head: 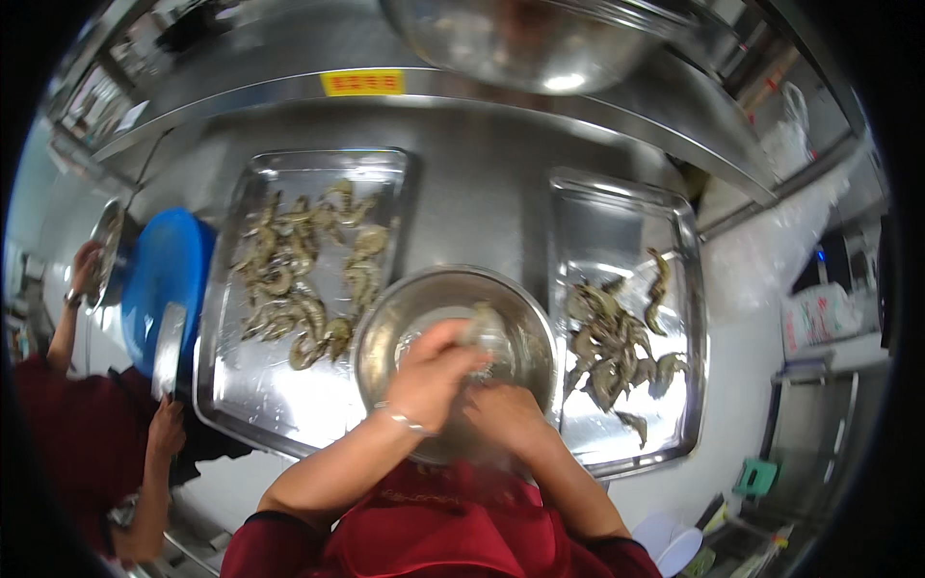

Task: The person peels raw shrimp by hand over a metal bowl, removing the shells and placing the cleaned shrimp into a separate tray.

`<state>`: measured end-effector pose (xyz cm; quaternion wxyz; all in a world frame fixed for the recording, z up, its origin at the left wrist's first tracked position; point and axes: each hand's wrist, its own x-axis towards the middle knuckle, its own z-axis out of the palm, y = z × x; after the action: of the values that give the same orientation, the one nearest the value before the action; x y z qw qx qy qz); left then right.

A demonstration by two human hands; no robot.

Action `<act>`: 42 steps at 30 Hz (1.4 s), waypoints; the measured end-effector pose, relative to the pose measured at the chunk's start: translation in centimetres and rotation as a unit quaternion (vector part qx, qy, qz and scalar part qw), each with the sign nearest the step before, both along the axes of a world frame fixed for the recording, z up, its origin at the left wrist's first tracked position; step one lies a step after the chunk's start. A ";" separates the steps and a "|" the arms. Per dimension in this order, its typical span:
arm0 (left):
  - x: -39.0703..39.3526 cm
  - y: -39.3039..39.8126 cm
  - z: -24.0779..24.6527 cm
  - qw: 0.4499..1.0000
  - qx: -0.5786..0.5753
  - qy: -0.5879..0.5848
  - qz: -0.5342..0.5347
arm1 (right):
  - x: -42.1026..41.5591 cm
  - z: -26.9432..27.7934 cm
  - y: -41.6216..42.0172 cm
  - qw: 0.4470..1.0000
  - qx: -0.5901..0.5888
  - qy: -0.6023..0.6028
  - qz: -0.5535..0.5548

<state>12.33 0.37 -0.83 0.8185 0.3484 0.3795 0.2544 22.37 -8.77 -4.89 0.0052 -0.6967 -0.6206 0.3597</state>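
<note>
My left hand (438,372) holds a raw shrimp (483,325) over a round steel bowl (383,318), its image blurred. Close beside it, my right hand (506,415) is also over the bowl, fingers bent; what it may hold is hidden. On the left, a steel tray (224,354) bears many raw shrimp (278,282) in loose rows. The steel tray (694,289) on the right has a heap of shrimp (607,339) and a few lying apart. Wet bits lie inside the bowl.
At the left, a co-worker holds a cleaver (170,347) near a blue basin (162,274) and touches a metal bowl (110,246). A large steel bowl (506,50) stands on the raised steel shelf (253,83) behind. Plastic bags (824,318) and a green stool (756,477) are at the right.
</note>
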 end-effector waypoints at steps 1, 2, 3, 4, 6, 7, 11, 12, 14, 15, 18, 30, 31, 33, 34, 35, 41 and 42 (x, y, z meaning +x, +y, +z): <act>1.3 -0.3 0.5 0.997 0.027 0.040 -0.054 | -0.6 -1.5 -0.9 0.994 0.066 0.068 -0.058; 3.0 -0.6 -0.2 0.989 0.088 0.030 -0.112 | -0.8 -4.3 -2.9 0.975 0.131 0.143 -0.111; 5.1 -1.4 1.9 0.954 0.272 0.057 -0.113 | -0.6 -4.9 -3.4 0.955 0.151 0.210 -0.146; 6.9 -1.5 3.2 0.943 0.285 0.013 -0.173 | -0.7 -4.6 -3.5 0.932 0.168 0.274 -0.166; 8.3 -1.2 5.0 0.891 0.334 0.095 -0.292 | -0.7 -4.2 -3.4 0.939 0.120 0.292 -0.133; 9.1 -1.6 4.8 0.867 0.382 0.112 -0.300 | -0.6 -4.2 -3.5 0.956 0.100 0.248 -0.120; 7.5 1.3 1.2 0.843 0.510 0.004 -0.169 | 0.4 -4.7 -2.5 0.982 0.177 0.030 0.051; 5.8 2.6 -0.2 0.865 0.497 0.029 -0.060 | -0.1 -2.4 -1.0 1.000 0.006 0.017 0.026; 1.3 6.5 -2.0 0.856 0.500 0.102 0.076 | 0.3 -1.6 -0.4 0.999 0.008 0.029 0.024; -1.1 8.6 -3.2 0.843 0.494 0.176 0.118 | 0.4 -1.7 -0.4 0.999 0.007 0.037 0.021; -9.2 15.1 -7.9 0.730 0.534 0.377 0.197 | 0.7 -2.6 -0.2 0.997 0.053 0.047 0.036; -18.0 21.5 -10.8 0.608 0.432 0.665 -0.047 | 0.1 -2.5 2.3 0.993 0.098 0.050 0.042; -18.9 21.6 -10.6 0.641 0.410 0.648 -0.043 | 0.1 -2.3 2.2 0.993 0.099 0.052 0.041; -19.6 21.4 -9.4 0.748 0.346 0.566 0.020 | 0.2 -2.0 1.9 0.993 0.103 0.053 0.037; -19.6 20.6 -8.2 0.813 0.299 0.494 0.078 | 0.1 -1.8 1.8 0.993 0.104 0.049 0.026; -19.7 19.8 -7.5 0.866 0.246 0.414 0.133 | 0.0 -1.4 1.8 0.993 0.104 0.045 0.015; -18.3 13.8 -1.0 0.985 0.012 -0.011 0.171 | -1.6 1.6 3.1 0.971 0.171 0.128 -0.106; -18.2 12.7 -0.2 0.986 -0.005 -0.052 0.157 | -2.2 2.4 3.5 0.960 0.190 0.164 -0.129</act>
<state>-5.88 13.03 -1.05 0.7890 0.2664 0.3877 0.3953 20.21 -5.25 -2.51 0.2849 -0.6885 -0.5732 0.3409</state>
